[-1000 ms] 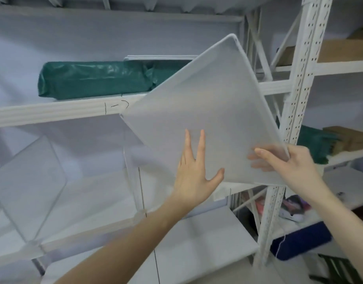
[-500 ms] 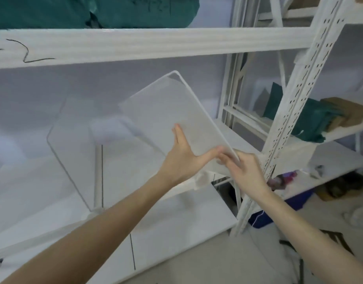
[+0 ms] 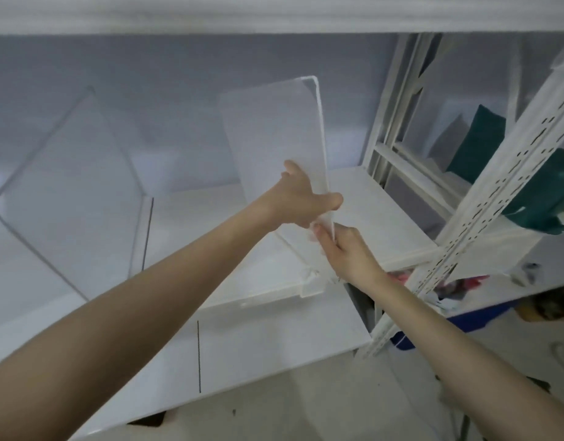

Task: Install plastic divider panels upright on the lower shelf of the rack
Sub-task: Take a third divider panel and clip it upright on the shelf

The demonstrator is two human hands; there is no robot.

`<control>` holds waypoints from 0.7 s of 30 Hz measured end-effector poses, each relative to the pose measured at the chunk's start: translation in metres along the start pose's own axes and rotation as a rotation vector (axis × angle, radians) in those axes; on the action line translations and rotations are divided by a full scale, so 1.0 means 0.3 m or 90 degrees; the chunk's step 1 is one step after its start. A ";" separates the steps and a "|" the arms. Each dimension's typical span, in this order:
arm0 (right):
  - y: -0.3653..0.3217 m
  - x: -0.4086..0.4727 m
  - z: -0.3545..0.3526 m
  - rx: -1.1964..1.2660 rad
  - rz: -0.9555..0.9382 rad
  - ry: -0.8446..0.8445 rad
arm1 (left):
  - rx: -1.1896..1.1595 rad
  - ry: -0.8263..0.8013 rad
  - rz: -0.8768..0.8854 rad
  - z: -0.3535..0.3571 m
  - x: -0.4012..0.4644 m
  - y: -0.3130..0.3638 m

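A translucent white divider panel (image 3: pixel 274 135) stands nearly upright over the white lower shelf (image 3: pixel 379 214), its lower corner near the shelf's front lip. My left hand (image 3: pixel 301 200) grips the panel's near edge, thumb on the right face. My right hand (image 3: pixel 344 249) pinches the same edge just below. A second clear panel (image 3: pixel 74 192) stands on the shelf to the left, leaning a little.
A perforated white rack upright (image 3: pixel 484 192) rises just right of my hands. Above runs the upper shelf beam (image 3: pixel 274 14). Green bundles (image 3: pixel 477 144) lie on the neighbouring rack. A blue bin (image 3: pixel 477 316) and clutter sit on the floor at right.
The panel has gone from tilted flat in front of the rack to nearly upright inside the lower shelf bay. Both hands moved down and in with it; my view dropped lower.
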State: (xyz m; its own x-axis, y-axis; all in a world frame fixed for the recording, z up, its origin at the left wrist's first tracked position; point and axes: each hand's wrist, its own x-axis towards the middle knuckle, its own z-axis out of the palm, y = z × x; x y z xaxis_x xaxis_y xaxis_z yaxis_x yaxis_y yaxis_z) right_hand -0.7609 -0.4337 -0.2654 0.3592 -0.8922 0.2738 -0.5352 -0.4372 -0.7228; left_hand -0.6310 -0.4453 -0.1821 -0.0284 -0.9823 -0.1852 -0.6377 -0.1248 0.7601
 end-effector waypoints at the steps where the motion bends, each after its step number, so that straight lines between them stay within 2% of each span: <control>1: 0.010 0.020 -0.003 -0.023 0.000 -0.044 | 0.006 -0.003 -0.006 0.008 0.019 -0.007; 4: 0.039 0.083 -0.017 -0.161 0.045 -0.203 | 0.004 -0.009 -0.014 0.034 0.043 -0.012; 7: 0.071 0.133 -0.006 -0.164 0.100 -0.311 | -0.003 -0.002 -0.026 0.064 0.064 -0.016; 9: 0.089 0.162 0.005 -0.152 0.115 -0.332 | 0.029 0.026 -0.041 0.074 0.083 -0.020; 15: 0.158 0.208 0.021 -0.089 0.145 -0.367 | 0.300 0.150 -0.043 0.103 0.137 -0.015; 18: 0.188 0.208 0.038 -0.073 0.147 -0.363 | 0.363 0.142 -0.042 0.125 0.163 -0.018; 21: 0.202 0.200 0.052 -0.063 0.158 -0.358 | 0.388 0.086 -0.059 0.143 0.176 -0.029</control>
State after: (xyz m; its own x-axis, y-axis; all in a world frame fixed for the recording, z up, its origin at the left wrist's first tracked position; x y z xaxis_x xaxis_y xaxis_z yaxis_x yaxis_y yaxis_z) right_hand -0.7598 -0.5119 -0.3027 0.5476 -0.7847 -0.2904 -0.7135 -0.2567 -0.6519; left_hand -0.6601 -0.4901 -0.2251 0.1191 -0.9853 -0.1229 -0.9582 -0.1465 0.2458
